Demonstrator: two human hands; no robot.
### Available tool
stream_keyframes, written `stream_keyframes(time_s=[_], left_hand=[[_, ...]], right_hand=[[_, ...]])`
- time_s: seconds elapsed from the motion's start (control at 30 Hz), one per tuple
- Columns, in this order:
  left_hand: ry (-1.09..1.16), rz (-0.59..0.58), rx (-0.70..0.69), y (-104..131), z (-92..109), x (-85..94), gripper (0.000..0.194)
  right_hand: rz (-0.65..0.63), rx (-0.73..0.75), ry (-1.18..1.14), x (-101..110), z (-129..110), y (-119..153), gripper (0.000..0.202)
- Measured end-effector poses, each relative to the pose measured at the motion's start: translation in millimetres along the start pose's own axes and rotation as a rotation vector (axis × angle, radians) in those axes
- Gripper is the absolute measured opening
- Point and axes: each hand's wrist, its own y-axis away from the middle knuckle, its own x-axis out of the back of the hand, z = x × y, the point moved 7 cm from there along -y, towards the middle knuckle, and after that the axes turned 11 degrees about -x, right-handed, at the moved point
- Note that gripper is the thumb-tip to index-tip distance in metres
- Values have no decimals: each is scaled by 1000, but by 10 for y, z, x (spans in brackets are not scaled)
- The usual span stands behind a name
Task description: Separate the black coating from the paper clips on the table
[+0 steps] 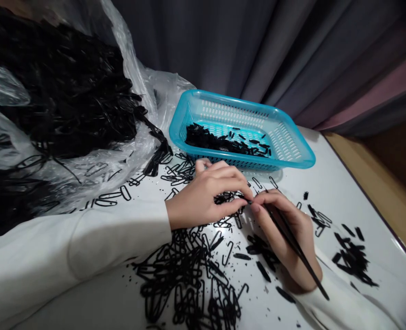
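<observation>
Mostly, your bench (343, 192) gives you a straight edge on the right, white surface showing just inside it. A plastic bag (123, 36) of black strips crowds the far left, and the blue basket's (301, 158) near rim sits just beyond your left hand (216, 188). Your fingertips meet — left pinching a small black piece (248, 201), right hand (292, 229) closed around a thin dark stick (309, 270).
</observation>
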Motion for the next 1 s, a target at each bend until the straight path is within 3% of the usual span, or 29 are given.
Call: stream_keyframes(time_s=[0.4,1.0], left_hand=[[-256,106,-125,37,124,73,10],[-308,20,-165,55,97,-14,10]], right_hand=[[-34,-26,-51,-33,32,-25,5],[-102,-45,-57,-69,52,-64,8]])
